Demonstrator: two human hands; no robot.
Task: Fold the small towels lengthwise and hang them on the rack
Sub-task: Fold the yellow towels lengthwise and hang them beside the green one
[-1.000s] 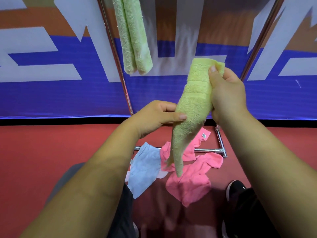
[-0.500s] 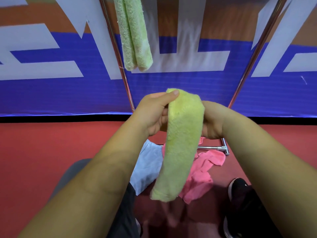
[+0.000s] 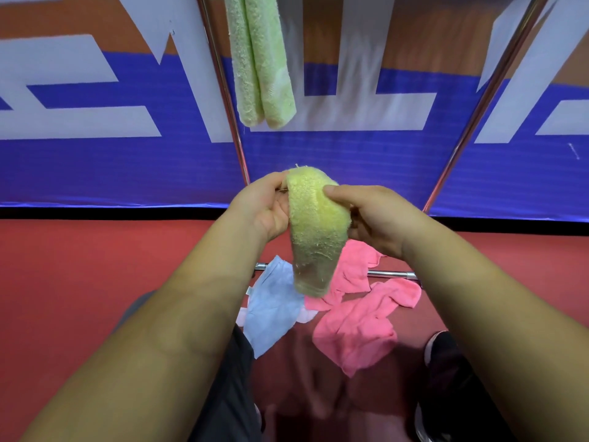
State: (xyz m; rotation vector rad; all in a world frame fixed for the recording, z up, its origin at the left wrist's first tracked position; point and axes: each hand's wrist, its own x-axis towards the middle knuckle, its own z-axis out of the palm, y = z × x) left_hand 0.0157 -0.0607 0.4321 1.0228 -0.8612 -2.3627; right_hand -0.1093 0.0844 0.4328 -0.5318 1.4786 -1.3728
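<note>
A yellow towel [image 3: 314, 231], folded into a narrow strip, hangs in front of me with its lower end dangling. My left hand [image 3: 263, 207] grips its top left edge. My right hand [image 3: 371, 215] holds it from the right, thumb pressed on the front. A green folded towel [image 3: 261, 62] hangs from the top of the metal rack, whose shiny uprights [image 3: 223, 87] slant on both sides. On the red floor below lie a light blue towel [image 3: 271, 304] and pink towels [image 3: 357, 327], loose and crumpled.
The rack's lower crossbar [image 3: 390, 274] runs behind the floor towels. A blue, white and orange banner [image 3: 95, 122] stands right behind the rack. My black shoe [image 3: 443, 349] is at the lower right, my dark trouser leg at the bottom centre.
My right hand came down from holding the towel's top up high to meet my left hand. The long hanging strip is doubled over and now hangs shorter between both hands.
</note>
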